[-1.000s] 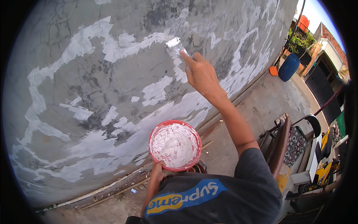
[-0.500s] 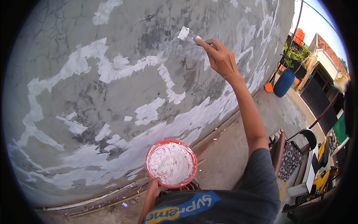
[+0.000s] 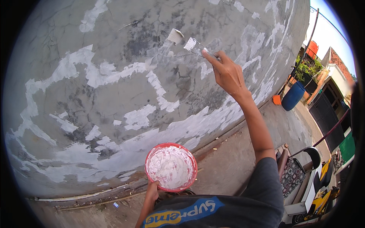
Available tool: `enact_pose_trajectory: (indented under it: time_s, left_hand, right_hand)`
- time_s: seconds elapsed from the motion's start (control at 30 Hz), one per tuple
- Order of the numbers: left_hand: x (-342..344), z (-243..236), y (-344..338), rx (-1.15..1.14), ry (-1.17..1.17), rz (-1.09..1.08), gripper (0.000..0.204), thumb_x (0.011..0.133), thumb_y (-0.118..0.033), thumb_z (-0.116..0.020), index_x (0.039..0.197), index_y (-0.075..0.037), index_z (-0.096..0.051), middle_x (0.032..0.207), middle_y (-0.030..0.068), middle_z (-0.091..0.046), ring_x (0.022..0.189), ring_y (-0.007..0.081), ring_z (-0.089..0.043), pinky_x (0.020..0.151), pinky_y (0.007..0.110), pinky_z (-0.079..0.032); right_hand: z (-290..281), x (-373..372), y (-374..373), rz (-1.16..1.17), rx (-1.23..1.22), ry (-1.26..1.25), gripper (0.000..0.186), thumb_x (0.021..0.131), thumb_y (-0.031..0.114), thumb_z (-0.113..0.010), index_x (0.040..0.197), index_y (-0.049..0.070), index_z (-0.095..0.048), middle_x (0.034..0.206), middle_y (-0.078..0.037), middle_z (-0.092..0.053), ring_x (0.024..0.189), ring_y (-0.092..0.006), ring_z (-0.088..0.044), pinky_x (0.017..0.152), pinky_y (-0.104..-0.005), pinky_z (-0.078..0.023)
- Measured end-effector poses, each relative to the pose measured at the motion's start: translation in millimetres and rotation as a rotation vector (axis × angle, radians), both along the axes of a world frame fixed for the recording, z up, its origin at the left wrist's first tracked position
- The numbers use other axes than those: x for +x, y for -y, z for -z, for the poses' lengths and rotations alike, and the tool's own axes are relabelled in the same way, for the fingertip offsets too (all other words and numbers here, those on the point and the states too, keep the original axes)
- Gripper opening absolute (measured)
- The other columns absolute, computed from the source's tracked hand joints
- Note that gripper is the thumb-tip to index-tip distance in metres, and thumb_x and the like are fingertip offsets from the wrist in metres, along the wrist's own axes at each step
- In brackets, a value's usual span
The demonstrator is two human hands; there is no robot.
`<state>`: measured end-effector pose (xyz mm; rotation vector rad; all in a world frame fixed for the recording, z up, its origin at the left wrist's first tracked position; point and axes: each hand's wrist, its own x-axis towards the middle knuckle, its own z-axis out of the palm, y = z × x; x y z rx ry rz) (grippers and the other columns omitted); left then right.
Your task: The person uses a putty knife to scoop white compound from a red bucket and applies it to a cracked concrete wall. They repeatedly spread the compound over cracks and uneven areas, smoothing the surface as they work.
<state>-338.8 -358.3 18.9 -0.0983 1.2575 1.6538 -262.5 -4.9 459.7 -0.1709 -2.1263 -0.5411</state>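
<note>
My right hand (image 3: 227,72) is raised to the grey wall (image 3: 114,87) and grips a flat putty scraper (image 3: 194,46) with white filler on its blade, pressed against the wall beside a fresh white dab (image 3: 175,37). My left hand (image 3: 153,192) holds a red bowl (image 3: 171,167) by its lower rim in front of my chest. The bowl is smeared inside with white putty. White patched streaks run across the wall around both hands.
A concrete strip (image 3: 235,163) runs along the wall's foot. A blue barrel (image 3: 293,95) and an orange container (image 3: 276,99) stand at the far right. Potted plants (image 3: 306,68), a dark gate (image 3: 323,114) and a parked scooter (image 3: 315,182) are at right.
My right hand has moved up the wall with the scraper, spreading filler higher. The bowl in my left hand has stayed at chest level.
</note>
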Motion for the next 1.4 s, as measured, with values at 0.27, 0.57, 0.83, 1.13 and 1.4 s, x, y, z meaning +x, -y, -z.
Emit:
enact_pose_trajectory:
  time_s: [0.27,0.57,0.83,1.13,1.4]
  left_hand:
    - [24.4,-20.3,-21.2,0.038,-0.055,-0.015,0.056,0.070,0.003,-0.049,0.126,0.003,-0.047,0.110,0.0152,-0.060,0.095,0.0292,-0.062,0.077,0.047,-0.057]
    - [34.7,-26.6,-25.5,-0.024,-0.053,-0.114,0.056,0.068,0.003,-0.050,0.124,0.002,-0.047,0.108,0.0130,-0.058,0.093,0.0293,-0.061,0.072,0.048,-0.057]
    - [33.2,-11.1,-23.7,-0.006,-0.102,-0.153,0.060,0.068,0.004,-0.048,0.128,0.001,-0.046,0.115,0.0153,-0.058,0.098,0.0309,-0.061,0.075,0.049,-0.057]
    - [31.1,-14.3,-20.0,0.008,-0.055,-0.171,0.066,0.070,0.002,-0.049,0.134,-0.007,-0.040,0.111,0.0110,-0.060,0.085,0.0222,-0.064,0.056,0.035,-0.056]
    - [28.1,-33.9,-27.9,0.001,-0.093,-0.163,0.058,0.069,0.003,-0.050,0.127,0.002,-0.045,0.110,0.0152,-0.059,0.092,0.0295,-0.062,0.072,0.046,-0.059]
  right_hand:
    - [-38.9,-26.2,34.2,0.068,0.133,0.079,0.060,0.075,-0.007,-0.060,0.129,0.019,-0.059,0.087,-0.009,-0.053,0.073,-0.0241,-0.060,0.051,-0.0341,-0.046]
    - [-30.4,-0.1,13.4,0.160,0.109,0.120,0.057,0.076,-0.006,-0.061,0.127,0.018,-0.061,0.091,-0.009,-0.055,0.073,-0.0235,-0.060,0.052,-0.0334,-0.047]
    - [-16.0,-30.0,1.2,-0.064,0.080,0.076,0.061,0.078,-0.004,-0.062,0.131,0.025,-0.058,0.089,-0.008,-0.055,0.069,-0.0240,-0.058,0.052,-0.0336,-0.046]
    - [-32.0,4.1,17.8,0.035,0.106,0.091,0.059,0.078,-0.003,-0.061,0.130,0.024,-0.059,0.086,-0.007,-0.054,0.068,-0.0235,-0.058,0.052,-0.0347,-0.045]
    - [-41.9,-16.6,15.3,0.152,0.162,0.135,0.054,0.080,-0.002,-0.060,0.128,0.023,-0.060,0.087,-0.007,-0.054,0.071,-0.0237,-0.060,0.051,-0.0346,-0.047]
